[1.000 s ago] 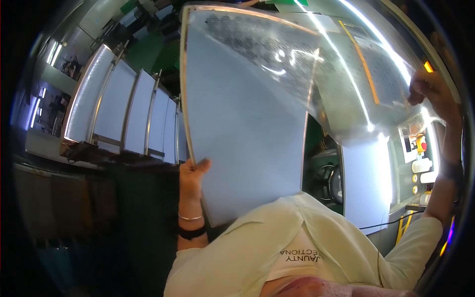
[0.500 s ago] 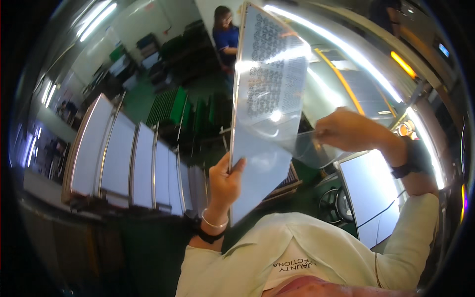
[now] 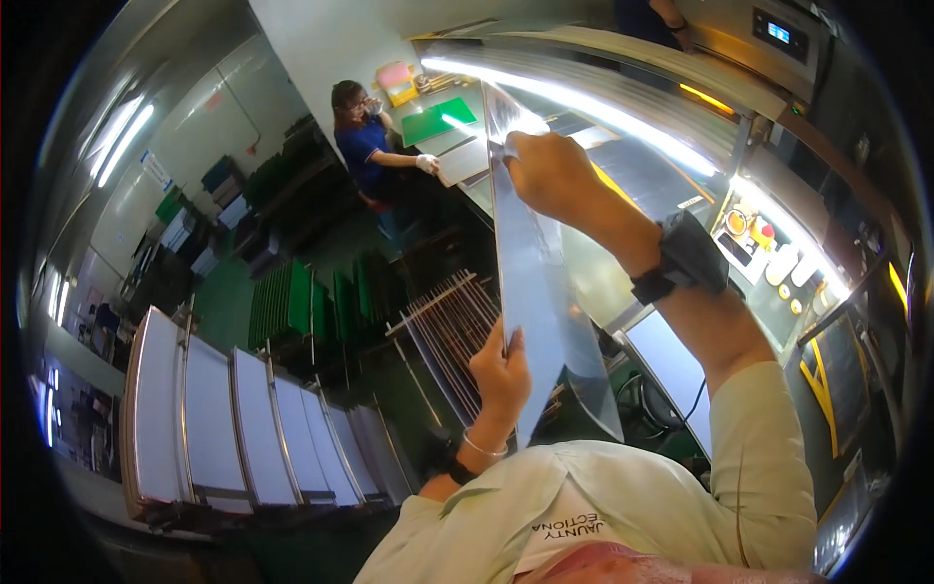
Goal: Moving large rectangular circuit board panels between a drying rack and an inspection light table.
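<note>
Gripping a pale panel [image 3: 533, 292] by its left edge: left hand [image 3: 501, 375], low down, thumb on the near face, fingers wrapped behind, closed on it. Right hand [image 3: 550, 173] is higher on the same edge, near the top end, fingers curled in against it. Can't tell how tight that one is, or whether it pinches the panel or film.

Panel stands steeply tilted, seen close to edge-on. Runs from just above the right hand down past the left hand, nearly to the shirt [image 3: 584, 487]. Most of its face sits right of the left hand and below the right. Clear film [image 3: 595, 389] hangs beside its lower right side, right of the left hand; where it joins is unclear.

Around that: row of upright white panels [image 3: 214, 419] well left of the left hand. Slatted rack [image 3: 452, 326] just beyond the left hand, on its left. Bench [image 3: 593, 277] under the right forearm, light tube [image 3: 632, 128] beyond it. Another white panel [image 3: 676, 365] below the right forearm. Co-worker [image 3: 365, 151] well left of the right hand, one gloved hand [image 3: 428, 164] at a grey board [image 3: 463, 164].
</note>
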The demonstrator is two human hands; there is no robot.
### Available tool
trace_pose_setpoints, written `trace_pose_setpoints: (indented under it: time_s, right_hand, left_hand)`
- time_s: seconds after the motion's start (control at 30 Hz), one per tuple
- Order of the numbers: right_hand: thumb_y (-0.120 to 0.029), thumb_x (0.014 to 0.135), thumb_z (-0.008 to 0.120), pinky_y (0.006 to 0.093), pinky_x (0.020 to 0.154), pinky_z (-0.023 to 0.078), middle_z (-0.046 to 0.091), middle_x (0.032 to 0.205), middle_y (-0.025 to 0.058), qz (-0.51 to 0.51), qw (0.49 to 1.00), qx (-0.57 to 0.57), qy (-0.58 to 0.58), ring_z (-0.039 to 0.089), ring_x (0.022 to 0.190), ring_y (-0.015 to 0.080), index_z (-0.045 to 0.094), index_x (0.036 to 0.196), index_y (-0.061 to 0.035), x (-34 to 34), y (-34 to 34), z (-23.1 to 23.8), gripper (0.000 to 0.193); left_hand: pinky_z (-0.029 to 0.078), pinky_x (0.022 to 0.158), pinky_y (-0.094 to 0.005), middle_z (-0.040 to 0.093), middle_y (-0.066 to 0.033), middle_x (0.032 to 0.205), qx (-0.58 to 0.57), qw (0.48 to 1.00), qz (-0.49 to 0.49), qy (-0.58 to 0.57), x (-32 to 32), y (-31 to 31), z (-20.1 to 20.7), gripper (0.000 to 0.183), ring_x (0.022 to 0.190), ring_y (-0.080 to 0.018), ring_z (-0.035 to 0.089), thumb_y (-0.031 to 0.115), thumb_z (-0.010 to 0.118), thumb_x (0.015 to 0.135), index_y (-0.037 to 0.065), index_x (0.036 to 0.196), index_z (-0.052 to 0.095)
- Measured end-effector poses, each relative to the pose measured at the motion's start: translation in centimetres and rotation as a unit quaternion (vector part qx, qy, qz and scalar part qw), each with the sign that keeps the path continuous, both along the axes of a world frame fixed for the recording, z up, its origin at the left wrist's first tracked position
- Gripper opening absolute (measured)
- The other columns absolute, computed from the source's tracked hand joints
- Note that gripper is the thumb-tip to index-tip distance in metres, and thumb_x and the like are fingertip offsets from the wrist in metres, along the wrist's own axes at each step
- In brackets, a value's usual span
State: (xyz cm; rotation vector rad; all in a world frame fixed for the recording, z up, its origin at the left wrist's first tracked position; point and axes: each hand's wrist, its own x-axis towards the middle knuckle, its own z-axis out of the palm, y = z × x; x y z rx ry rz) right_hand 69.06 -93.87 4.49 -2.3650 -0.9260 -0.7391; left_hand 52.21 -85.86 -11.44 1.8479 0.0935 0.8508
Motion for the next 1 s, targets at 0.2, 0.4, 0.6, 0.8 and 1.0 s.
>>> trace_pose_setpoints:
  time_s: [0.2,0.4,0.6,0.8,1.0]
  right_hand:
    - [-0.005,0.074,0.046,0.0446,0.064,0.046,0.059,0.07,0.0221,0.097,0.987,-0.123,-0.028,0.058,0.072,0.0377,0.054,0.073,0.0023,-1.0,-0.3,0.3,0.011]
    - [-0.001,0.072,0.05,0.0426,0.058,0.047,0.059,0.067,0.0196,0.098,0.99,-0.099,-0.023,0.058,0.063,0.0357,0.051,0.083,0.0014,-4.8,0.5,0.6,0.011]
    - [-0.003,0.075,0.05,0.0409,0.057,0.047,0.058,0.066,0.0206,0.156,0.982,-0.089,-0.059,0.058,0.061,0.0359,0.054,0.077,0.0011,-4.5,1.6,-1.3,0.006]
    - [-0.005,0.076,0.05,0.039,0.061,0.049,0.059,0.068,0.021,0.206,0.975,-0.067,-0.049,0.059,0.065,0.0368,0.056,0.074,0.0017,-4.5,1.9,-1.2,0.009]
    - [-0.006,0.078,0.05,0.0406,0.062,0.048,0.059,0.068,0.0203,0.174,0.979,-0.089,-0.053,0.058,0.065,0.0367,0.056,0.075,0.0,-5.0,2.6,-1.2,0.009]
  left_hand:
    - [0.042,0.063,-0.0203,0.061,-0.0083,0.083,-0.075,0.993,-0.094,0.003,0.6,0.9,-0.2,0.026,0.069,-0.0065,0.052,0.008,0.054,0.085,-0.002,0.109,0.055]
    - [0.03,0.045,-0.0277,0.042,-0.0063,0.05,0.034,0.999,0.002,-0.008,5.0,3.2,6.5,0.03,0.048,-0.0093,0.036,0.021,0.048,0.091,-0.003,0.073,0.053]
    - [0.029,0.042,-0.0318,0.039,-0.009,0.047,0.012,0.998,0.068,0.005,5.0,6.6,3.1,0.041,0.044,-0.0126,0.033,0.026,0.047,0.091,-0.003,0.063,0.047]
    - [0.027,0.042,-0.0279,0.034,-0.0016,0.047,-0.019,0.997,0.075,0.017,4.2,8.0,3.0,0.045,0.047,-0.0081,0.031,0.031,0.048,0.091,-0.001,0.059,0.043]
    - [0.023,0.044,-0.026,0.031,0.0035,0.052,0.013,0.998,0.068,0.001,3.0,6.8,4.0,0.042,0.051,-0.0065,0.027,0.029,0.048,0.091,0.002,0.06,0.041]
